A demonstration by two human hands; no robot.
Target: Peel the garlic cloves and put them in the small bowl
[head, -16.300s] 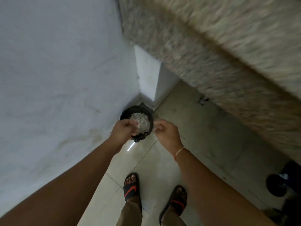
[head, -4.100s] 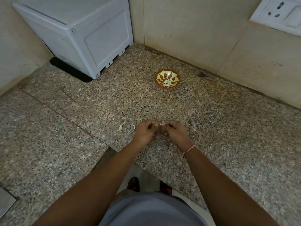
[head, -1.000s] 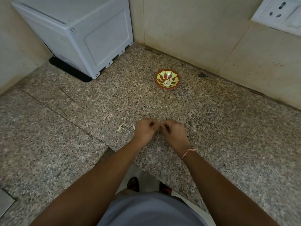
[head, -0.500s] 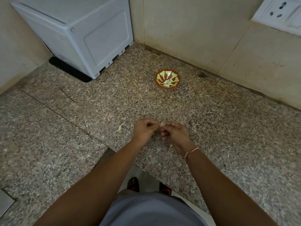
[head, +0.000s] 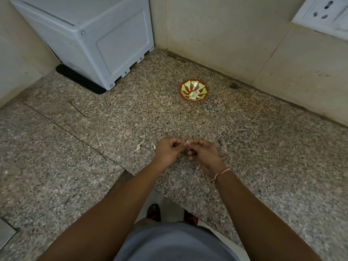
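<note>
A small red bowl [head: 193, 91] with a yellow-green pattern stands on the granite counter [head: 75, 166] near the back wall. Several peeled garlic cloves [head: 194, 94] lie inside it. My left hand [head: 168, 150] and my right hand [head: 202, 154] meet above the counter's front part, fingers curled. Between their fingertips they pinch one small pale garlic clove [head: 187, 142], most of it hidden by my fingers. Loose bits of garlic skin [head: 139, 147] lie on the counter just left of my left hand.
A white boxy appliance [head: 98, 38] on a black mat fills the back left corner. Tiled walls close the back, with a white wall socket [head: 323, 14] at top right. The counter has an inner corner edge [head: 130, 172] in front of me, with the floor and my sandalled feet below.
Since 16 s ago I have come from the black bin on the floor to the counter. Over the last second my hands stay together on the clove, only their fingers shifting slightly.
</note>
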